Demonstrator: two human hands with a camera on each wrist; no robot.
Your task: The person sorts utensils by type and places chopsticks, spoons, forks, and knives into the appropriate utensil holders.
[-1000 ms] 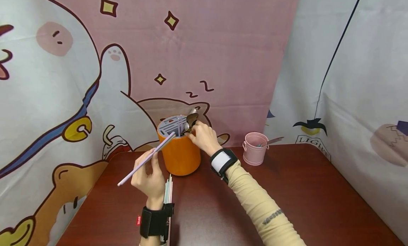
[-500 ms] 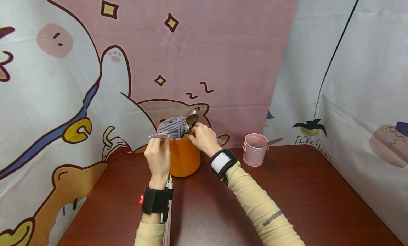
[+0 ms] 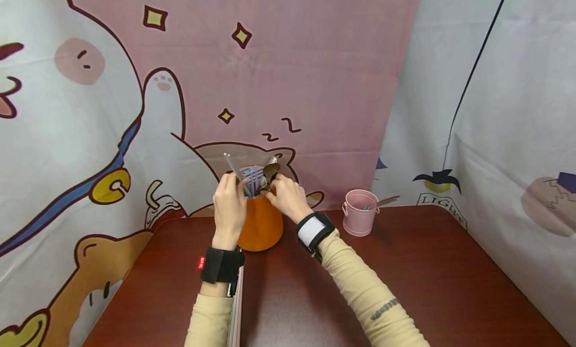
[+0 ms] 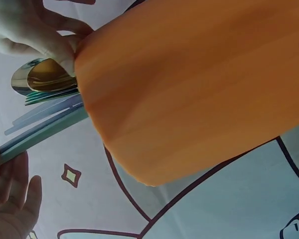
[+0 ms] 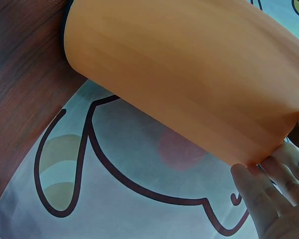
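An orange utensil holder stands on the table near the back. My right hand grips its rim on the right side, fingers against the outer wall in the right wrist view. Thin pale chopsticks are pinched in my left hand, their far ends at the holder's mouth in the left wrist view. Gold and silver spoons stick out of the holder beside my right thumb. Lilac sticks stand next to them. The holder's inside is mostly hidden.
A small pink bucket with a knife-like handle leaning out stands to the right. A long narrow box lies partly under my left forearm. A printed cloth hangs right behind the table.
My left hand has moved forward and right to the holder, turning the chopsticks from slanting across to pointing into its mouth. My right hand stays on the rim.
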